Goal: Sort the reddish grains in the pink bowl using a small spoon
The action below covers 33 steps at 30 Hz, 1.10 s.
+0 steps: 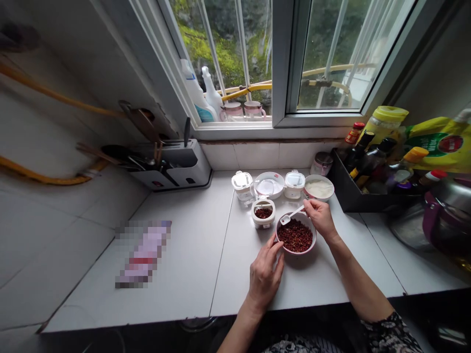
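A round bowl (282, 249) full of dark red, peppercorn-like spice (296, 238) sits on the white counter. My left hand (265, 269) grips its near-left rim between thumb and fingers. Over the bowl's far side, my right hand (321, 218) pinches the handle of a small white spoon (294, 214). The spoon's scoop is above the spice at the bowl's upper left; whether it touches the spice I cannot tell. Just left of the bowl stands a small jar (263, 223) with its lid up and the same red spice inside.
Behind are two lidded jars (242, 182) (294, 185), a white dish (272, 182) and a bowl of white stuff (319, 188). A dark bottle bin (348, 196) and a kettle (415, 235) stand right. A knife rack (191, 166) is back left; a blurred-out item (145, 255) lies left.
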### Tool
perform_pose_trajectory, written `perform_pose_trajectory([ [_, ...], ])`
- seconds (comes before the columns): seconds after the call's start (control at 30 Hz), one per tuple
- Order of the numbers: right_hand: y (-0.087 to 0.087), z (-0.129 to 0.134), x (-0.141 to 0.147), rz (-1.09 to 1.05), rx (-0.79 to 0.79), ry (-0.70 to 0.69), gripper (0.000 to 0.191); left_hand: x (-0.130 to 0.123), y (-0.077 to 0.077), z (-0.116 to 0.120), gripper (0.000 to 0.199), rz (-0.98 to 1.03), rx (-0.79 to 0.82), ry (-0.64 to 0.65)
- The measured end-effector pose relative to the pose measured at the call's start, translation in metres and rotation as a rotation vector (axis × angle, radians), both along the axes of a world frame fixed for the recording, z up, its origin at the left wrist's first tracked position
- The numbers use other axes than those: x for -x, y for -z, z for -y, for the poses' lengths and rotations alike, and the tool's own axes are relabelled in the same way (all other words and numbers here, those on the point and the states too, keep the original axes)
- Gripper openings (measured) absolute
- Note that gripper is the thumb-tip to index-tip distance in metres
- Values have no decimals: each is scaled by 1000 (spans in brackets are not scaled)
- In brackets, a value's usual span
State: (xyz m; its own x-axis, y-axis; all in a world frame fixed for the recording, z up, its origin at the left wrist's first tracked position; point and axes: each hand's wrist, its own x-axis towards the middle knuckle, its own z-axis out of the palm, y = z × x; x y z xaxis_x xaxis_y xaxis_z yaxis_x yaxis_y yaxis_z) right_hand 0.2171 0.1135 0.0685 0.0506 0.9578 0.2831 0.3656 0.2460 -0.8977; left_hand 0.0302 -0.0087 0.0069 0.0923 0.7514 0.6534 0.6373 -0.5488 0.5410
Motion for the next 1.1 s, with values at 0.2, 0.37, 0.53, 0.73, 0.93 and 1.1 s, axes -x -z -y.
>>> perform_pose_trajectory([
  [0.2, -9, 1, 21, 47, -158, 32, 45, 0, 2, 0, 33, 9, -1, 6],
  [0.37, -16, 11, 41, 376, -564, 18, 32, 0, 2, 0, 34, 18, 14, 11],
  [0.53, -23, 16, 37, 523, -803, -41, 20, 0, 1, 0, 34, 20, 20, 13],
  [0.73, -29, 13, 4, 507, -782, 64, 26, 1, 2, 1, 35, 27, 29, 18],
  [0.93, -26, 14, -16, 775, -719, -82, 34, 1, 3, 1, 34, 7, 24, 11],
  [1.1, -12, 11, -6, 780, -570, -156, 36, 2, 2, 0, 34, 2, 16, 8],
])
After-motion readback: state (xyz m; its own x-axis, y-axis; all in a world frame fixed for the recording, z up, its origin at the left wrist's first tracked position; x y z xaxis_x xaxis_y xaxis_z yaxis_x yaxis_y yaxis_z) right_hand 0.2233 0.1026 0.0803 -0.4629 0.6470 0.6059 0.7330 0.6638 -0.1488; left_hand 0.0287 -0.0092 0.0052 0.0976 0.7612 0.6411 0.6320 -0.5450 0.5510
